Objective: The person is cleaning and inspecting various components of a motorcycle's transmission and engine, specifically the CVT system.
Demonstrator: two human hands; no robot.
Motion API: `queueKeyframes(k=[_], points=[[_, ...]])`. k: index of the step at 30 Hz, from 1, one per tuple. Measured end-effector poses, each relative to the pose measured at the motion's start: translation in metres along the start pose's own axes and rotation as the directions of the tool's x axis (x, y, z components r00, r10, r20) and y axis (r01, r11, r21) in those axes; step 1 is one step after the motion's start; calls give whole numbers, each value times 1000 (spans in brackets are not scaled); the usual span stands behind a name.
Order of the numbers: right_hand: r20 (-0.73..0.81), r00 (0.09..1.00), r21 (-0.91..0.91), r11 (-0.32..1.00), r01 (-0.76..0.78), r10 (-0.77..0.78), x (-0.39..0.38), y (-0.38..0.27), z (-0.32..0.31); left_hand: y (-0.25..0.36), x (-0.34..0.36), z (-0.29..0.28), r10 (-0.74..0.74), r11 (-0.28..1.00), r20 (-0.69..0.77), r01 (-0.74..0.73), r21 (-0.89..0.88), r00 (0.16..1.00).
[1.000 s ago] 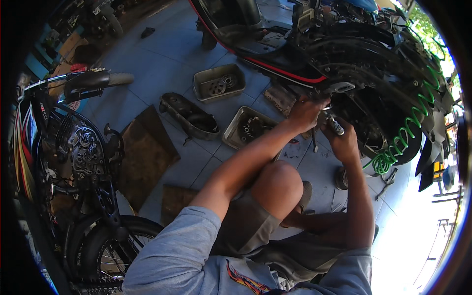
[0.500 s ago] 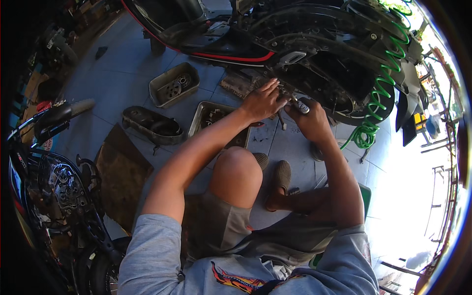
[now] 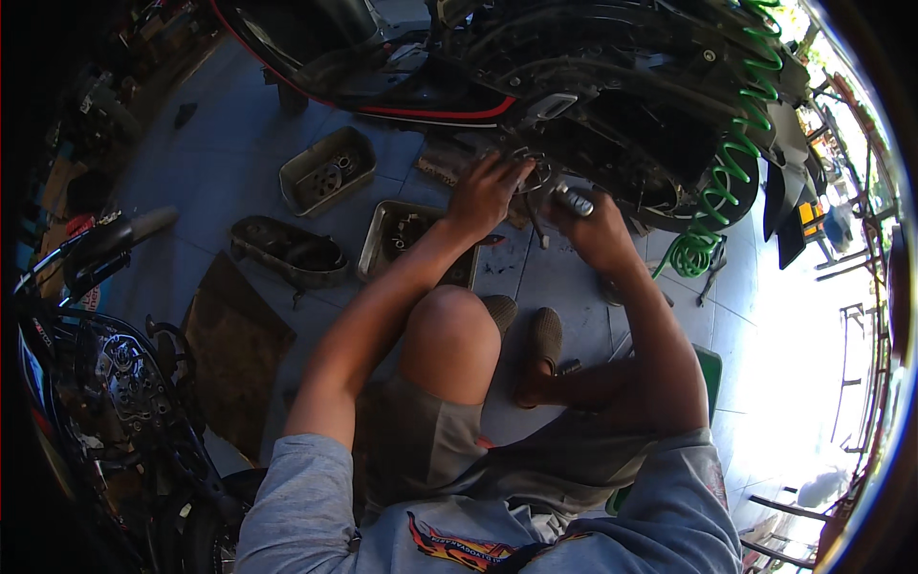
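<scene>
My left hand (image 3: pixel 481 198) reaches to the underside of the black scooter (image 3: pixel 612 105), its fingers at a round metal part (image 3: pixel 532 170) on the engine. Whether they grip that part or only touch it is unclear. To the right, my right hand (image 3: pixel 601 232) is closed around a dark tool with a silver, rounded end (image 3: pixel 575 201). The tool's exact kind does not show, and its far side is hidden by my fingers. Between my hands a thin metal lever (image 3: pixel 542 228) hangs down toward the floor.
A tray with small parts (image 3: pixel 384 225) lies left of my knee, with a metal bin (image 3: pixel 325 174) beyond it. Near them are a long engine cover (image 3: pixel 287 251) and brown cardboard (image 3: pixel 234 344). A coiled green hose (image 3: pixel 698 251) hangs at right. Another motorcycle (image 3: pixel 120 368) stands left.
My left hand has drawn back slightly left and its fingers have spread around the round part. My right hand has moved a little away from it with the tool. The view has shifted slightly.
</scene>
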State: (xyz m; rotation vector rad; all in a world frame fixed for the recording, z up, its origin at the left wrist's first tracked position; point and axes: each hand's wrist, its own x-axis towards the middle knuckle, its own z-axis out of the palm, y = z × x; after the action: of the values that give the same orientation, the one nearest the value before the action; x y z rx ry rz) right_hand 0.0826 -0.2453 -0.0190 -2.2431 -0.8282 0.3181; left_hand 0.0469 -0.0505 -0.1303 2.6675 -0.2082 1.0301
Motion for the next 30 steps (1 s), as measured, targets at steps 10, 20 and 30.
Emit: queueKeyframes(k=[10, 20, 30], points=[[178, 979, 144, 987, 74, -99, 10, -9, 1, -1, -10, -4, -388, 861, -54, 341, -378, 920], [26, 990, 165, 977, 132, -139, 11, -11, 19, -9, -13, -5, -649, -513, 553, 237, -825, 522], [161, 977, 59, 990, 128, -136, 24, -22, 15, -27, -28, 11, -366, -833, 644, 72, -549, 672]])
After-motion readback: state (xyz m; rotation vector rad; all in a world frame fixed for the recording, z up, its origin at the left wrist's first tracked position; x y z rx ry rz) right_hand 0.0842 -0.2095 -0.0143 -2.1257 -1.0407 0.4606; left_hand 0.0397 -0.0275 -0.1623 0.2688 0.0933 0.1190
